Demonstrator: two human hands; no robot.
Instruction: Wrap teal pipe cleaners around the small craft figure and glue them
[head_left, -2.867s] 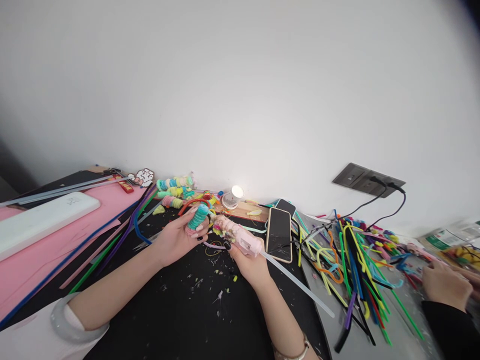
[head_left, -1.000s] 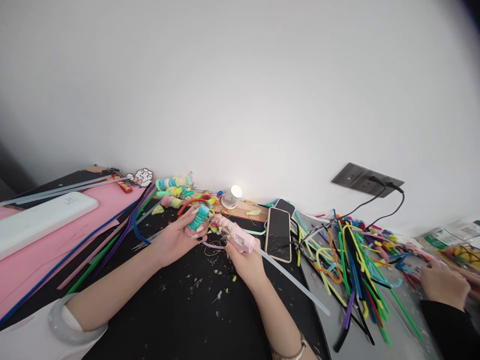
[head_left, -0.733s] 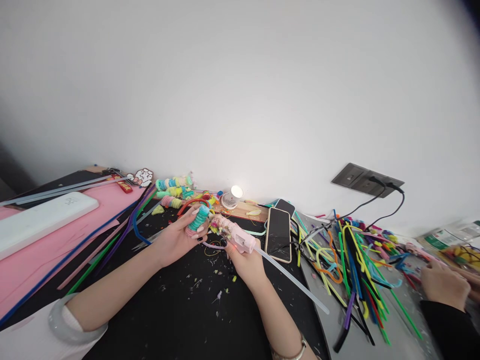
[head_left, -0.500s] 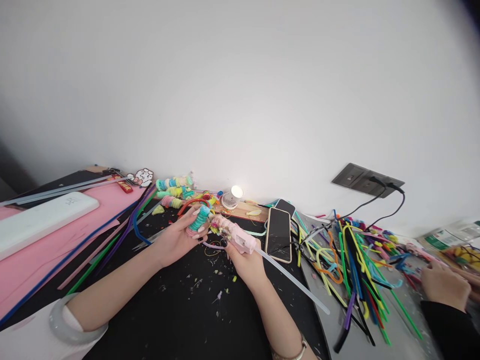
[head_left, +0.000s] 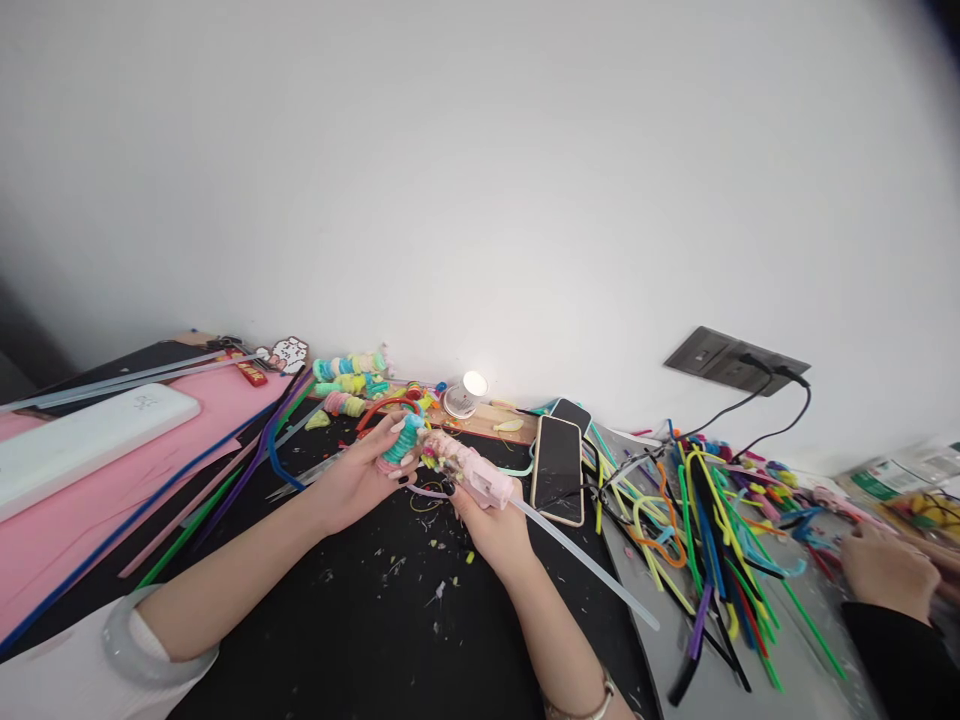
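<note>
My left hand (head_left: 352, 482) is closed round a small coiled piece of teal and pink fuzzy wire (head_left: 400, 445), held just above the black mat (head_left: 360, 620). My right hand (head_left: 491, 525) grips a pink glue gun (head_left: 472, 472) whose nozzle points left and sits against the coil. A long clear glue stick (head_left: 592, 570) juts from the back of the gun toward the lower right.
Two phones (head_left: 559, 455) lie right of the gun. A heap of coloured fuzzy wires (head_left: 712, 540) covers the right side, where another person's hand (head_left: 889, 572) works. Finished coils (head_left: 349, 375) and a small lit lamp (head_left: 472, 385) stand by the wall. A pink sheet (head_left: 112, 470) and white box (head_left: 82, 440) lie left.
Both hands have stayed in place. The coil has turned slightly in my left fingers and the gun's nozzle has shifted a little against it.
</note>
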